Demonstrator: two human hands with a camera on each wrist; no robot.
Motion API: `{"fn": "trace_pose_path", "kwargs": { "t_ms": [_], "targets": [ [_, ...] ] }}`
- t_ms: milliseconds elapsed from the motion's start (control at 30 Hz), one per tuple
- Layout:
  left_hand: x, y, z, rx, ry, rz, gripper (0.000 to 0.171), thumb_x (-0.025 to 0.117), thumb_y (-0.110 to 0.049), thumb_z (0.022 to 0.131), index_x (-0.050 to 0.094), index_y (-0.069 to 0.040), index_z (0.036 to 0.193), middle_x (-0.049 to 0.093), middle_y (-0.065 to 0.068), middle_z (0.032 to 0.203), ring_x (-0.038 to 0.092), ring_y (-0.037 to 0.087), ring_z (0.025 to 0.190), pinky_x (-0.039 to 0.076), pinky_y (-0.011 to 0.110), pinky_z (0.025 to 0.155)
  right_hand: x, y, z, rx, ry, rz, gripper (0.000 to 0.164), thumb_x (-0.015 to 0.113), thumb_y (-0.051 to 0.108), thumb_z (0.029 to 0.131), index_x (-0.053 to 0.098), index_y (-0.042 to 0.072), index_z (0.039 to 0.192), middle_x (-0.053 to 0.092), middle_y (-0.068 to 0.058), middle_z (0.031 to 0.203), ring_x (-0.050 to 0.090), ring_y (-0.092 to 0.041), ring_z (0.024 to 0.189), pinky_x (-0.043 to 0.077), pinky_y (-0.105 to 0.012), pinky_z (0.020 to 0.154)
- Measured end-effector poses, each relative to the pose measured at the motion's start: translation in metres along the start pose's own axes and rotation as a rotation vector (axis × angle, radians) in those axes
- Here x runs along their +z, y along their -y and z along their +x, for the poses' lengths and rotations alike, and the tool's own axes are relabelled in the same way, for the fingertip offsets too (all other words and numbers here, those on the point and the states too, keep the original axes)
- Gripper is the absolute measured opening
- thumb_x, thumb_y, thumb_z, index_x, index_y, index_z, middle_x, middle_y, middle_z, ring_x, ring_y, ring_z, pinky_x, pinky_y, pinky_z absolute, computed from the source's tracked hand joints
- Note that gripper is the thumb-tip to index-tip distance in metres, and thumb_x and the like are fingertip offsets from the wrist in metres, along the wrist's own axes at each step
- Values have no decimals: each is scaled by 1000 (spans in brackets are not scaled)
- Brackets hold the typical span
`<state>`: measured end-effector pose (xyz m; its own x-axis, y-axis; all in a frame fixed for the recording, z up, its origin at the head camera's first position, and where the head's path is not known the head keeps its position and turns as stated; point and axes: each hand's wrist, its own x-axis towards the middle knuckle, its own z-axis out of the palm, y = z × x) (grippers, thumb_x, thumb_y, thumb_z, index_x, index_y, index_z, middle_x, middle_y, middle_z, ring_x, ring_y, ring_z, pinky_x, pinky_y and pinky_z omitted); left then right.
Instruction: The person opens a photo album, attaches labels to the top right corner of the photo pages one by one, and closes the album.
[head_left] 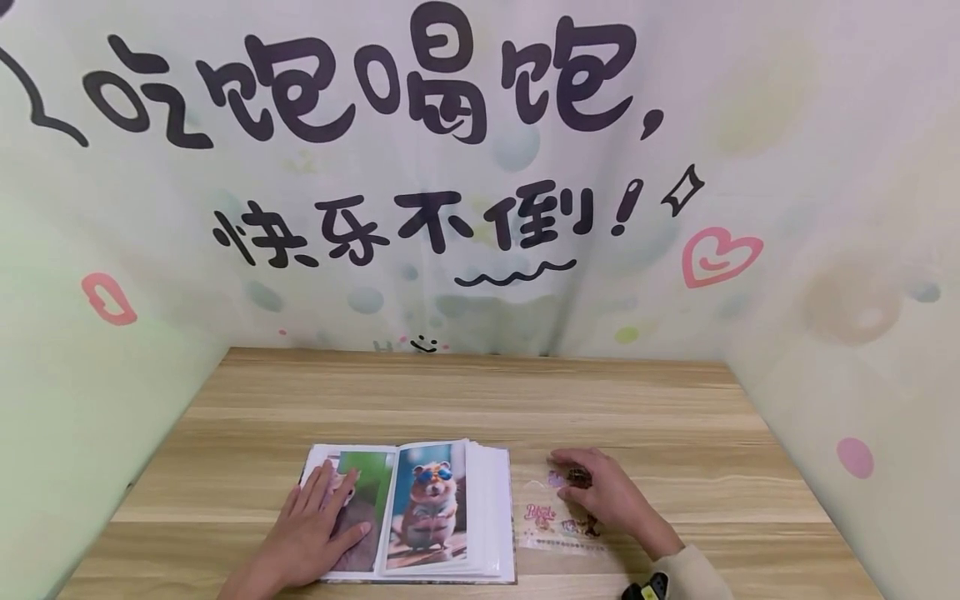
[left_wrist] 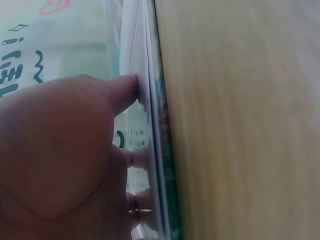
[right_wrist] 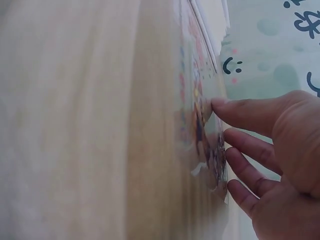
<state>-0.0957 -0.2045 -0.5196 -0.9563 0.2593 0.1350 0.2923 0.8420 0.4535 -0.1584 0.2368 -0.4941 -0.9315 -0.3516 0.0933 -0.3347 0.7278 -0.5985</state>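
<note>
Hands (head_left: 303, 521) (head_left: 609, 493) – two, album (head_left: 486, 508) – one, one clear sheet (head_left: 558, 523)

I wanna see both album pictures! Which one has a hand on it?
The left picture, partly green, lies under the left hand; the right picture, with blue sunglasses, is uncovered.

On the side nearer the counter's (head_left: 675, 400) right edge, the right sleeve (head_left: 699, 575) is pale beige, plain in the part that shows, with a soft, loose-looking cuff (head_left: 681, 553). Just beside that cuff sits a black, blocky wrist device (head_left: 637, 592) with a small yellow marking (head_left: 650, 592), too small to read. The right fingers (head_left: 573, 457) and left fingers (head_left: 320, 486) are bare, with rounded tips
</note>
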Motion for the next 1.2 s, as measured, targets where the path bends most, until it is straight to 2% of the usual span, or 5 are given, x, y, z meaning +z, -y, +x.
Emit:
{"fn": "trace_pose_path", "kwargs": {
  "t_ms": [333, 600, 800, 933, 1200],
  "targets": [
    [3, 3, 2, -13, 5, 36, 74, 62, -53, 91, 44, -8, 146, 25, 34, 155, 23, 52, 142, 18, 71, 107, -1, -8, 5, -27, 35, 85, 50, 80, 10, 81, 63, 11, 128, 67, -1, 122, 62, -25, 112, 47, -48, 100],
    [-1, 0, 0, 10, -2, -2, 72, 63, -51, 91, 45, -7, 146, 28, 36, 153, 23, 53, 141, 19, 73, 105, -2, -8, 9, -45, 64, 89, 51, 80, 4, 80, 62, 10, 128, 64, -1, 116, 61, -25, 110, 50, -46, 97],
    [-7, -6, 1, -36, 60, 7, 74, 62, -52, 92, 44, -6, 147, 24, 34, 156, 21, 52, 142, 17, 71, 108, -5, -9, 9, -102, 78, 102, 54, 80, 2, 78, 60, 6, 128, 60, -4, 109, 60, -20, 98, 53, -33, 86],
    [-14, -12, 1, -50, 87, 9, 74, 62, -50, 92, 44, -4, 147, 24, 35, 155, 21, 52, 142, 17, 72, 108, -5, -11, 9, -127, 96, 126, 57, 81, 5, 78, 59, 5, 130, 60, -5, 110, 59, -19, 96, 53, -31, 84],
    [-12, -11, 0, -7, 32, -3, 71, 64, -46, 92, 46, -3, 144, 28, 37, 152, 24, 54, 140, 18, 73, 107, -5, -14, 10, -133, 96, 130, 58, 82, 9, 77, 59, 7, 130, 61, -1, 109, 57, -17, 95, 51, -30, 84]
  ]
}}
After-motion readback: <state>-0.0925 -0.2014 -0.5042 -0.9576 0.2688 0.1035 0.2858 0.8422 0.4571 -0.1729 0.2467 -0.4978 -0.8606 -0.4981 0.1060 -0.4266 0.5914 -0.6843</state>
